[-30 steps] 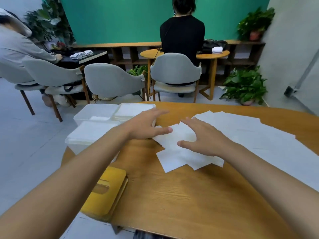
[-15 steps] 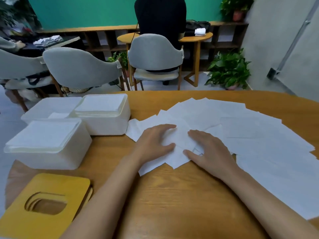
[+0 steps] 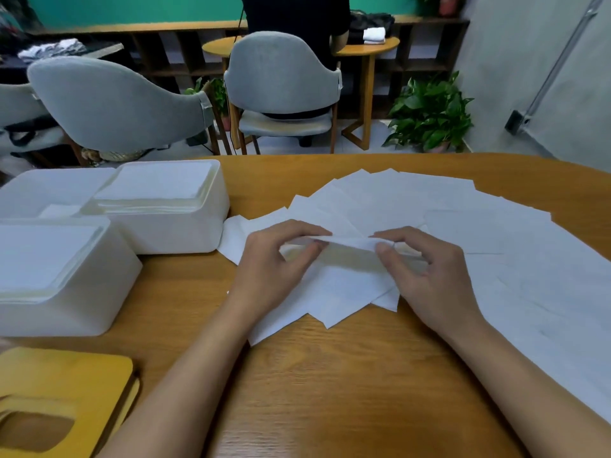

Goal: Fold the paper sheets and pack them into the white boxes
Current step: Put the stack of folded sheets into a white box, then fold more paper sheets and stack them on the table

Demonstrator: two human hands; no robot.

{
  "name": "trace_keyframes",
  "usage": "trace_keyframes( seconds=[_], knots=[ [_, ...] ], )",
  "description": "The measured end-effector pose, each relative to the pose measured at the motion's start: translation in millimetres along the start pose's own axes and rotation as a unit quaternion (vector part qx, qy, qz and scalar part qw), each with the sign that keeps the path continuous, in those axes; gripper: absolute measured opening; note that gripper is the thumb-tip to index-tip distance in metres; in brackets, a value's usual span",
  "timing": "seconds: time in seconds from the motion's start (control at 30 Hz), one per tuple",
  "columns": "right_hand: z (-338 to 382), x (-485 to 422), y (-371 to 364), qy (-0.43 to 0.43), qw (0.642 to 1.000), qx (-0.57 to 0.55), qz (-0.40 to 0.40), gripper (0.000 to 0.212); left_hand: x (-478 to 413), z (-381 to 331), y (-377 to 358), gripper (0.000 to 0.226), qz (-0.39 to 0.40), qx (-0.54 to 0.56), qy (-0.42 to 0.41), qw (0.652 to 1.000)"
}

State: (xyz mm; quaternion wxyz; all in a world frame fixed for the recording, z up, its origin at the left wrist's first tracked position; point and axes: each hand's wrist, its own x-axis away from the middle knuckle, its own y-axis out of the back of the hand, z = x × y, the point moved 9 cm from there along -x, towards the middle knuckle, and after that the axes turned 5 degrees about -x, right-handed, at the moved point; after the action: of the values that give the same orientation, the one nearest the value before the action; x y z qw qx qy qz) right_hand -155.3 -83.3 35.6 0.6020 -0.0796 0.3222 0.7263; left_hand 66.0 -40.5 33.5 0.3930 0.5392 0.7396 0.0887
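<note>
Several white paper sheets [image 3: 479, 246] lie fanned across the wooden table [image 3: 330, 391]. My left hand [image 3: 267, 269] and my right hand [image 3: 426, 272] each pinch the far edge of the top sheet [image 3: 347, 276] and hold that edge raised off the pile. Three white boxes stand at the left: the near box [image 3: 66, 312] and the middle box [image 3: 185, 229] are filled with folded sheets, and the far box [image 3: 43, 193] holds little.
A yellow lid with an oval slot [image 3: 59, 401] lies at the near left corner of the table. Grey chairs [image 3: 115, 104] stand beyond the far edge, and a person in black sits at a round table [image 3: 367, 47]. A potted plant [image 3: 429, 114] is on the floor.
My hands went from lying flat on the pile to pinching the top sheet's far edge and lifting it. The view tilted down and closer to the table.
</note>
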Motion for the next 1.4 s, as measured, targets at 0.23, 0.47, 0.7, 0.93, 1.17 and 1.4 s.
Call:
trace_keyframes(
  seconds=[0.23,0.47,0.7,0.93,1.17,1.4],
  knots=[
    [-1,-1,-6,-0.126,0.959,-0.242,0.074,0.053,1,4,0,0.013,0.024,0.165,0.115,0.979],
    [-4,1,-15,-0.144,0.949,-0.263,0.098,0.068,4,1,-10,0.022,0.038,0.171,0.116,0.978],
    [-19,-6,-4,-0.12,0.979,-0.149,0.077,0.029,7,-4,-5,0.057,-0.051,0.095,0.072,0.992],
    [-49,-13,21,-0.155,0.98,-0.127,0.012,0.028,20,-19,-52,0.035,0.173,-0.097,-0.096,0.975],
    [-48,-15,19,-0.142,0.983,-0.12,0.0,0.033,19,-22,-50,0.023,0.132,-0.11,-0.096,0.98],
    [-41,-14,16,-0.133,0.98,-0.144,0.022,0.031,17,-21,-45,0.013,0.099,-0.034,-0.026,0.994]
  ],
)
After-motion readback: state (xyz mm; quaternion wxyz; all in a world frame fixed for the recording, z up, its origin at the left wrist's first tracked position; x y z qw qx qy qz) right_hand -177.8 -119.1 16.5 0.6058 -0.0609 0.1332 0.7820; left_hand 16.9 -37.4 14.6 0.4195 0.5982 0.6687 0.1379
